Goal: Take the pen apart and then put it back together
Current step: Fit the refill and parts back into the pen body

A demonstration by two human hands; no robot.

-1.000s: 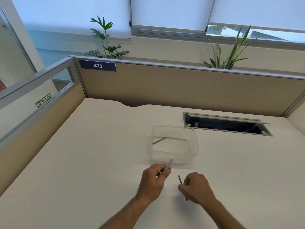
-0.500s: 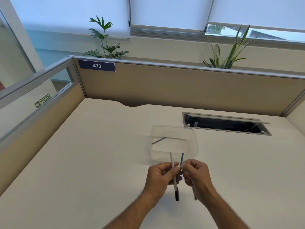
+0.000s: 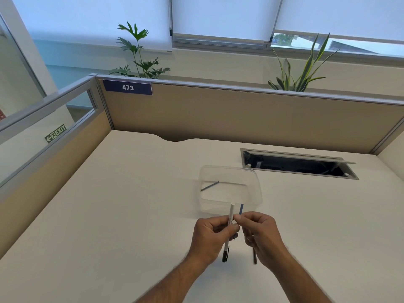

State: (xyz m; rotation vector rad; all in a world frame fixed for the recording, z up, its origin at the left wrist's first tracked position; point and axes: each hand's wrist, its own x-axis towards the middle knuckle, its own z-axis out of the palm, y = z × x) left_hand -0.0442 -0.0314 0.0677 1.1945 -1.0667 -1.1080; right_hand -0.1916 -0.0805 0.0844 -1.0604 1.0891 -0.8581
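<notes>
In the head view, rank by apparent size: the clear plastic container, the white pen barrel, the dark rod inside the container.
1. clear plastic container
2. white pen barrel, gripped by the left hand; it sits nearer the camera
3. dark rod

pen barrel (image 3: pixel 231 215): white, faint print mid-length; black cap end (image 3: pixel 225 254) at the bottom
refill (image 3: pixel 241 209): blue, thin
loose rod (image 3: pixel 255 256), lower centre, right of the cap: dark brown-black
container (image 3: pixel 258 189), centre: clear, colourless plastic
stick in container (image 3: pixel 209 186): dark grey
desk (image 3: pixel 109 215): plain cream, no pattern
partition (image 3: pixel 218 114), mid frame: tan fabric, grey metal trim
label (image 3: pixel 127 87), upper left: navy, white "473"
exit sign (image 3: pixel 55 133), left edge: green, white lettering and arrow
cable tray (image 3: pixel 295 166), right of centre: black inside, grey frame
blinds (image 3: pixel 218 14), top: white, bluish cast
left plant (image 3: pixel 137 53): solid dark green
right plant (image 3: pixel 301 68): green leaves, yellow edges
</notes>
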